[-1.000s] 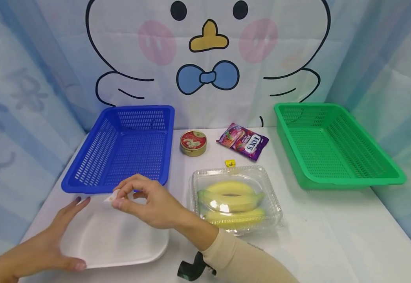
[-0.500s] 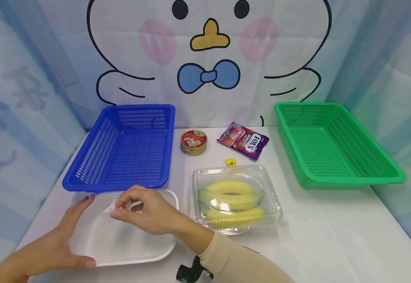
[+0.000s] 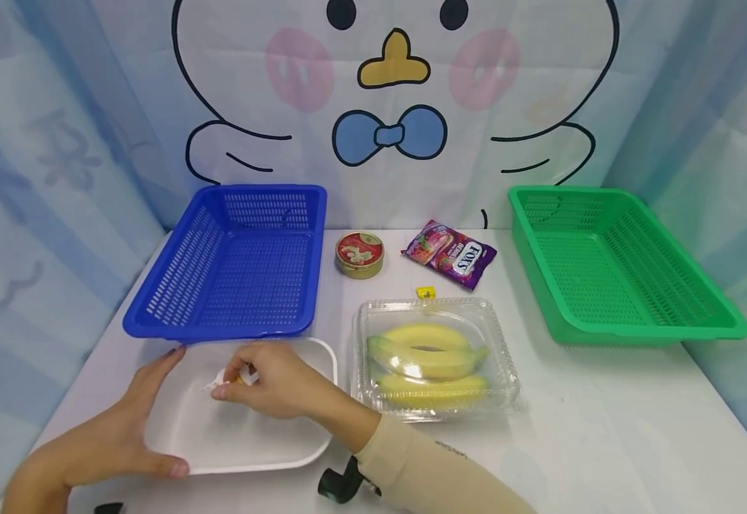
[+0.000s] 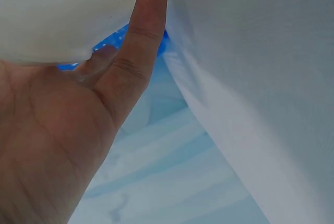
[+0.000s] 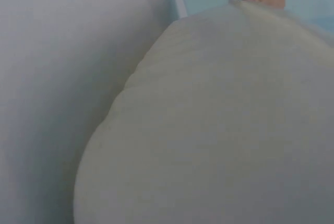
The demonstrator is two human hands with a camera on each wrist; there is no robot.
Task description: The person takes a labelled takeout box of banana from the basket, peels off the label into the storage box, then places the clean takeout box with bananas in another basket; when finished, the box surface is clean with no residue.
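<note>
A white shallow tray (image 3: pixel 251 442) lies at the left front, just before the blue basket. Spanning its left end, my left hand (image 3: pixel 110 435) grips the tray, thumb at the near rim and fingers at the far rim. In the left wrist view a straight finger (image 4: pixel 138 51) presses the tray's outer side (image 4: pixel 47 15). Over the tray my right hand (image 3: pixel 277 382) pinches a small white wrapper-like piece (image 3: pixel 218 383) with a bit of orange; the fingers hide most of it. The right wrist view is filled by the tray's outer wall (image 5: pixel 209 130).
A blue basket (image 3: pixel 309 307) stands behind the tray and a green basket (image 3: pixel 563 321) at the right. Between them are a round red-topped tin (image 3: pixel 359 255), a purple candy bag (image 3: pixel 450 253), a small yellow-wrapped piece (image 3: pixel 425 293) and a clear clamshell box (image 3: pixel 434 307) of bananas (image 3: pixel 428 360).
The tray and both hands have shifted a little to the right in the head view. The right hand's fingers have lowered slightly over the tray with the white piece.
</note>
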